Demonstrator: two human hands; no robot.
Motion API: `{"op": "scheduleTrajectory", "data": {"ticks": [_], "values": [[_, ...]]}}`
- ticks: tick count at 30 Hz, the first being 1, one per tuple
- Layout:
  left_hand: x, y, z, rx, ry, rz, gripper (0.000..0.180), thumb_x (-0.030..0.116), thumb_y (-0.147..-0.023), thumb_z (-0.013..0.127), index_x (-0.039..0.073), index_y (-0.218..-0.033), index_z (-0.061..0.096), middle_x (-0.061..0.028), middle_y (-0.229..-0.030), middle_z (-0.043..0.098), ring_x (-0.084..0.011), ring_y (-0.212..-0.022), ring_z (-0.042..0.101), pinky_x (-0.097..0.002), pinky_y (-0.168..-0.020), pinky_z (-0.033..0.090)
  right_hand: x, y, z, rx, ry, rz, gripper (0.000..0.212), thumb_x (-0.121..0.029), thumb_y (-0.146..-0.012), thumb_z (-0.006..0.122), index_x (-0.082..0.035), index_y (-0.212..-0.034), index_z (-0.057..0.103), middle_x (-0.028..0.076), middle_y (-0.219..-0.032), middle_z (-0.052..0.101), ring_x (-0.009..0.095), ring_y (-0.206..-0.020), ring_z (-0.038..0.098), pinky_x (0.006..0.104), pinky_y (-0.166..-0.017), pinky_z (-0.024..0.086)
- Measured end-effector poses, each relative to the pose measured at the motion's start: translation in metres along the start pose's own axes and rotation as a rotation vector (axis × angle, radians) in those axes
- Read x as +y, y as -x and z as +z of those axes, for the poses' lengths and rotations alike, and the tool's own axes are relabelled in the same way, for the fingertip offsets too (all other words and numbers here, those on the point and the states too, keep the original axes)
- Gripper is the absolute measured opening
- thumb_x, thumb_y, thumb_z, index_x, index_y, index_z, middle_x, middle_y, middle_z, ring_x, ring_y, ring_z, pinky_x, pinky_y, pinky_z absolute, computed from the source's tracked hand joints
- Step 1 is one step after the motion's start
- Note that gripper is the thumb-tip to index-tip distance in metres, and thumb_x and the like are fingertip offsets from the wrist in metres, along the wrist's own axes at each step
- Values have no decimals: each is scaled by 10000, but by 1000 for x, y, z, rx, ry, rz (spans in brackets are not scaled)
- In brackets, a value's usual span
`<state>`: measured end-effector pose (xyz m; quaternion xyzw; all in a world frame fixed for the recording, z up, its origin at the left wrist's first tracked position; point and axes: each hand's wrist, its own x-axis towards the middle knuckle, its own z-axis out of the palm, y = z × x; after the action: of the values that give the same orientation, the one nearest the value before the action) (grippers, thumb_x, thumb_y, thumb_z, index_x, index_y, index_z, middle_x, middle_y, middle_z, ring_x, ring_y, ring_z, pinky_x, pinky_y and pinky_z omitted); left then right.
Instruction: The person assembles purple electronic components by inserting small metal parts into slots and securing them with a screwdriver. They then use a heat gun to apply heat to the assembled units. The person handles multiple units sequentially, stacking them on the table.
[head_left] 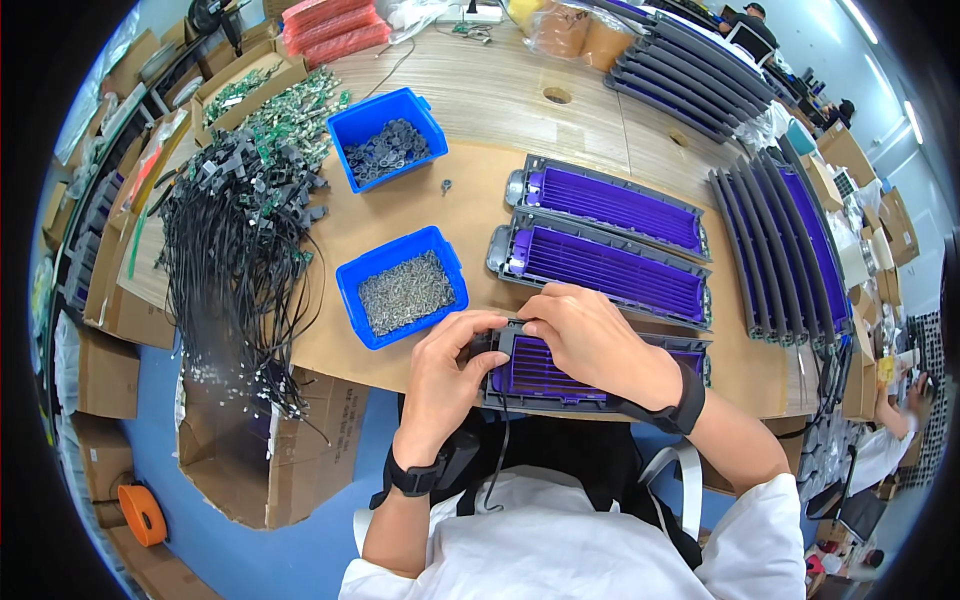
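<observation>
A grey frame panel with a purple slatted grille [540, 372] lies at the table's near edge in front of me. My left hand [447, 362] grips its left end, thumb and index finger on the grey end piece. My right hand [585, 335] bends over the same end, its fingertips pinched at the upper left corner; what they hold, if anything, is hidden. A thin black cable [505, 440] hangs from that end toward my lap. Beyond lie two similar panels, the middle panel [600, 262] and the far panel [615, 208]. Left of my hands stands a blue bin of small screws [405, 293].
A second blue bin [415, 108] holds grey ring-like parts; one loose part [446, 186] lies beside it. A heap of black cables with connectors [240, 220] hangs over the left edge above a cardboard box [310, 450]. More panels [780, 245] stand in a row at right. Other people work farther off.
</observation>
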<state>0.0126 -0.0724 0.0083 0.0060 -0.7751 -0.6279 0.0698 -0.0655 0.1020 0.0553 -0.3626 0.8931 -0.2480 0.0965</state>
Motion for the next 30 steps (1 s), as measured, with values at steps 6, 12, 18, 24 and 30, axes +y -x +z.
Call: {"op": "scheduleTrajectory", "data": {"ticks": [6, 12, 18, 24, 30], "values": [[2, -1, 2, 26, -62, 14, 358, -68, -730, 757, 15, -1071, 685, -72, -1098, 690, -170, -949, 655, -287, -848, 523, 4, -5, 2, -86, 72, -31, 141, -28, -868, 641, 19, -1000, 626, 174, -928, 607, 372, -932, 602, 449, -788, 483], [3, 1, 2, 34, -93, 13, 354, -69, -710, 763, 16, -1046, 691, -74, -1076, 694, -191, -936, 659, -296, -839, 526, 3, -2, 8, -42, 54, -75, 146, -9, -803, 640, 34, -905, 545, 197, -905, 581, 382, -922, 590, 465, -770, 478], [1, 6, 0, 49, -52, -2, 351, -76, -711, 756, 11, -1044, 691, -75, -1063, 694, -192, -940, 658, -297, -837, 525, 0, 2, 12, -40, 36, -72, 199, 7, -767, 639, 46, -936, 539, 201, -923, 572, 386, -956, 584, 466, -810, 488], [-7, -4, 8, 42, 15, 67, 326, -69, -714, 737, 2, -1028, 685, -108, -1034, 688, -220, -939, 656, -314, -807, 526, 0, 0, 12, -38, 99, 28, 245, -57, -736, 695, 39, -943, 603, 212, -1000, 612, 369, -991, 608, 448, -824, 542], [-43, -1, -7, 12, 70, 47, 391, -82, -790, 683, -51, -1173, 611, -97, -1140, 638, -178, -1053, 598, -300, -966, 464, -2, 34, 3, 295, 133, -94, 296, -28, -740, 635, 48, -1018, 565, 171, -1022, 582, 338, -967, 591, 406, -770, 531]]}}
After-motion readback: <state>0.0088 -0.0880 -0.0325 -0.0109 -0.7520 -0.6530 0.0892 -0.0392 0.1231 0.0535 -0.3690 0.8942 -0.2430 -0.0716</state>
